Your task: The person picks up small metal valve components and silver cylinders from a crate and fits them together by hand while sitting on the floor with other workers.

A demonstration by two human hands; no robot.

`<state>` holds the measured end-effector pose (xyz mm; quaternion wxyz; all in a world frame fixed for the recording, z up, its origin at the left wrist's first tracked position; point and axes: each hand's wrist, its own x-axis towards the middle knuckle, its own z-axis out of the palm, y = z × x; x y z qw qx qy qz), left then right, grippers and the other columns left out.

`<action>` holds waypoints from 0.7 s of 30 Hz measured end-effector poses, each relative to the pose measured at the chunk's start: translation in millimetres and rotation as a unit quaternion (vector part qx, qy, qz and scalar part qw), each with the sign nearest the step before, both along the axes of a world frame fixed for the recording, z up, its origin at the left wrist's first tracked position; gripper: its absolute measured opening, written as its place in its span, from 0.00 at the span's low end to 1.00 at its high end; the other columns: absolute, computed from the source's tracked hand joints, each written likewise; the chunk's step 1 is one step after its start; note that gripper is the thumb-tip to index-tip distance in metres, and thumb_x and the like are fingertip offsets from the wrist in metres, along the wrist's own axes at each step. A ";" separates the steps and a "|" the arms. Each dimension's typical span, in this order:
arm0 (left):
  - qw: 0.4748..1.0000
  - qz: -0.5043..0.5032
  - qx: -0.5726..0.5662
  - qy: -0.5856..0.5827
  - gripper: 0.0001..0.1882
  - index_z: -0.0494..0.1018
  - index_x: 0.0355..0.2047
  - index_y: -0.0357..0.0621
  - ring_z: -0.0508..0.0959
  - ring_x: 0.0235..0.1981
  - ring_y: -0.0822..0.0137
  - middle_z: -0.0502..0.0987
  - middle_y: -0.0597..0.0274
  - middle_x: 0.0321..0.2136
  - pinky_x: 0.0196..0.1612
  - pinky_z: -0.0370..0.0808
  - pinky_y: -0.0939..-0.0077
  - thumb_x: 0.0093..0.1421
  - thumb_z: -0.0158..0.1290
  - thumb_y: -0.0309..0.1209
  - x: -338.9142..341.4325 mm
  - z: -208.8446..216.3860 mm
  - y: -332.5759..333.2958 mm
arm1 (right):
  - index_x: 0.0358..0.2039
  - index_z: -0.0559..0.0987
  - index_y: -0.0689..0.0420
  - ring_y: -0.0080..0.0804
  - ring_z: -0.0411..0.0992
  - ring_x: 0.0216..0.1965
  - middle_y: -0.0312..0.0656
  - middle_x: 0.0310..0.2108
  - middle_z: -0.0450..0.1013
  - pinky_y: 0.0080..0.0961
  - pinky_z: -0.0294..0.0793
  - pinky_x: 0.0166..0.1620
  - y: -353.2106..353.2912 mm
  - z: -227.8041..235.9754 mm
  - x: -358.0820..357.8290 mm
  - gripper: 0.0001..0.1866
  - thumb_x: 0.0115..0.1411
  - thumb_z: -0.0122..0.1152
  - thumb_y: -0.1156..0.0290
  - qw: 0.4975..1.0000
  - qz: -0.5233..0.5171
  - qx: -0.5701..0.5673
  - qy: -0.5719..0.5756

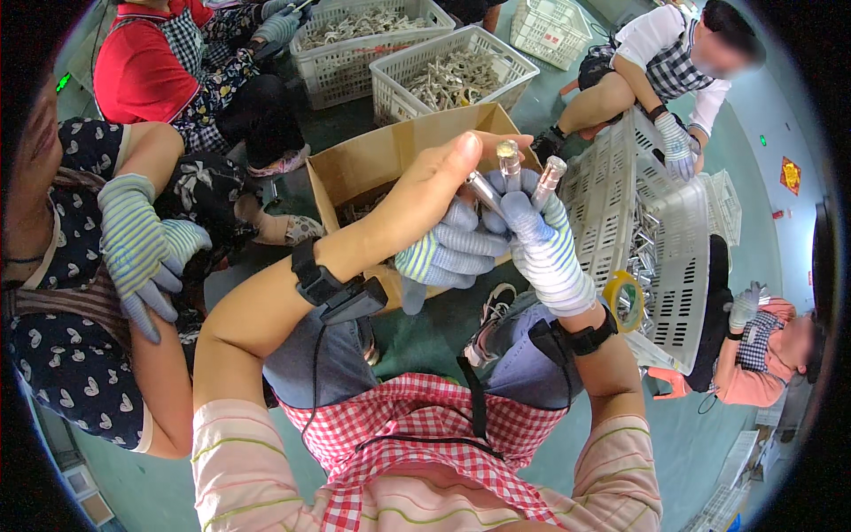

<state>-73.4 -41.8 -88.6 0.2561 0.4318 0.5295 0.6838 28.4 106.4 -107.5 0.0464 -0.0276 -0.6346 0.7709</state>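
My left hand [448, 168] is bare, its thumb raised and its fingers stretched behind shiny cylindrical pieces; part of them is hidden. My right hand [545, 248] wears a grey glove with striped bands and is closed, its thumb pressed on a loose grey-and-green striped glove [448, 253] that hangs between my hands. Three shiny pieces [550, 182] stick up at the gloved fingers. Whether they are metal tubes or fingertips wrapped in clear film I cannot tell. Both hands are above an open cardboard box [355, 173].
At my right a tilted white crate [678, 306] holds metal tubes, with a yellow tape roll [625, 301] on its edge. Crates of metal parts [456, 80] stand beyond the box. A gloved co-worker [133, 230] sits close at my left; several others sit around.
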 end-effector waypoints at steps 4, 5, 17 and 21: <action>0.987 0.093 0.012 0.128 0.32 0.67 0.48 0.37 0.69 0.36 0.75 0.69 0.62 0.45 0.29 0.64 0.85 0.62 0.29 0.53 1.7 -4.9 3.3 | 0.38 0.75 0.53 0.14 0.64 0.24 0.29 0.26 0.70 0.13 0.62 0.28 -10.8 5.6 -1.0 0.13 0.56 0.57 0.60 0.994 -0.054 -0.096 -0.007; 0.988 0.107 0.006 0.112 0.30 0.69 0.44 0.33 0.70 0.38 0.72 0.71 0.60 0.43 0.31 0.66 0.85 0.63 0.30 0.49 6.0 -5.6 2.0 | 0.36 0.75 0.53 0.14 0.62 0.22 0.29 0.25 0.69 0.12 0.59 0.25 -18.7 8.1 -1.9 0.13 0.56 0.56 0.59 0.989 -0.096 -0.113 -0.017; 0.986 0.105 -0.028 0.126 0.19 0.68 0.45 0.32 0.71 0.42 0.65 0.72 0.53 0.41 0.48 0.65 0.74 0.62 0.40 0.36 10.7 -10.3 3.8 | 0.39 0.72 0.51 0.13 0.66 0.29 0.28 0.30 0.69 0.11 0.65 0.30 -1.3 -3.8 -2.4 0.12 0.58 0.54 0.60 0.993 -0.107 -0.043 -0.016; 0.983 0.107 -0.026 0.144 0.18 0.68 0.45 0.32 0.71 0.43 0.65 0.72 0.53 0.41 0.48 0.65 0.74 0.62 0.41 0.35 12.7 -8.8 3.3 | 0.39 0.72 0.51 0.13 0.65 0.29 0.28 0.30 0.68 0.10 0.63 0.29 -1.9 -3.2 -4.7 0.13 0.58 0.54 0.59 0.993 -0.112 -0.029 -0.010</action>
